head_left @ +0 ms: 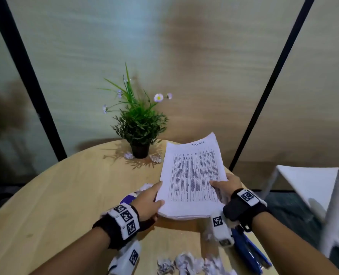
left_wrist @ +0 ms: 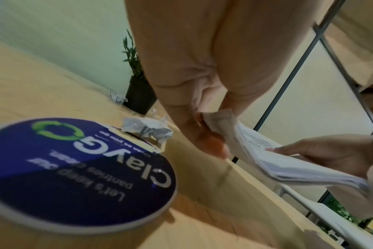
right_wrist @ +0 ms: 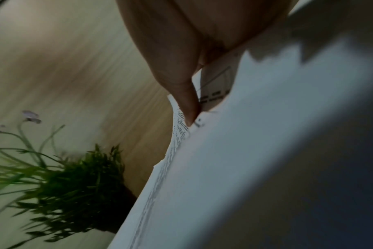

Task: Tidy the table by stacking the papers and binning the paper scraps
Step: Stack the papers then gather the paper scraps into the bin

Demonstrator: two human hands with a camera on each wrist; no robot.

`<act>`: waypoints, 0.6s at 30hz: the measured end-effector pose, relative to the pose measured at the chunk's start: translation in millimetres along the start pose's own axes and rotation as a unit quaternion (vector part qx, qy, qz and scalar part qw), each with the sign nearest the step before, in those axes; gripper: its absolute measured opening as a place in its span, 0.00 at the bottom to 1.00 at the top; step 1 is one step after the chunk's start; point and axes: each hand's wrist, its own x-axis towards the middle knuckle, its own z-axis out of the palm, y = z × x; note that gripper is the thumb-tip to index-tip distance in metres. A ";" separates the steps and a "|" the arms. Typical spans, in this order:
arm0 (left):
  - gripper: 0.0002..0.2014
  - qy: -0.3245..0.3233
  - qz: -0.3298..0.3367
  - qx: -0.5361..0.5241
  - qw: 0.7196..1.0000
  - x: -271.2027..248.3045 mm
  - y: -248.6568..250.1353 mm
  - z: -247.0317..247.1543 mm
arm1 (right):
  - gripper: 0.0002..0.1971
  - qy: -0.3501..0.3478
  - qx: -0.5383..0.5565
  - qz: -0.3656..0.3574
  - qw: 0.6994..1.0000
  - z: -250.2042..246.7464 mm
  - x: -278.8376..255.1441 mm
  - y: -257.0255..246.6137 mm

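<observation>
Papers (head_left: 192, 175) gripped at both sides by left hand (head_left: 147, 201) and right hand (head_left: 227, 187)

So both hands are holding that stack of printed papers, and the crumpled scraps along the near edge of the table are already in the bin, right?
Not quite. Both hands, left hand and right hand, do hold the stack of papers, but the crumpled scraps are not binned: the head view shows them lying on the table.

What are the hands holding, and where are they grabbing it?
Both hands hold the stack of papers. The left hand grips its near left corner, and the right hand grips its right edge near the bottom.
</observation>
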 end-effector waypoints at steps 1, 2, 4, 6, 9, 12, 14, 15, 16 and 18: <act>0.29 0.000 0.000 0.030 1.000 9.2 0.7 2.4 | 0.10 0.006 -0.011 0.001 1.000 1.2 11.4 -1.6; 0.29 0.001 0.001 0.053 0.999 17.3 0.3 5.0 | 0.11 0.007 -0.016 0.003 1.000 2.5 22.7 -2.1; 0.29 -0.006 -0.005 0.086 0.996 31.0 -4.3 11.3 | 0.11 0.006 -0.038 0.012 0.999 5.7 45.8 2.0; 0.29 -0.014 -0.013 0.124 0.992 40.0 -8.5 17.7 | 0.10 0.007 -0.075 0.017 0.997 8.0 64.6 7.8; 0.26 -0.008 -0.037 0.141 0.989 48.8 -12.3 26.2 | 0.11 0.005 -0.136 0.012 0.991 11.7 95.7 17.1; 0.27 0.005 -0.059 0.140 0.988 54.0 -16.0 31.2 | 0.12 -0.017 -0.182 0.013 0.983 18.1 105.5 17.5; 0.28 0.008 -0.066 0.139 0.988 55.8 -17.6 32.3 | 0.10 -0.014 -0.224 0.008 0.974 22.5 87.8 4.5; 0.29 0.011 -0.065 0.136 0.989 56.4 -17.8 32.2 | 0.09 -0.010 -0.244 0.006 0.970 23.2 80.1 -0.2; 0.29 0.012 -0.065 0.132 0.989 56.8 -17.8 32.2 | 0.08 -0.005 -0.266 0.002 0.964 23.3 77.3 -1.2; 0.29 0.016 -0.063 0.126 0.990 55.8 -16.4 31.3 | 0.10 0.002 -0.306 -0.003 0.952 22.3 76.7 0.7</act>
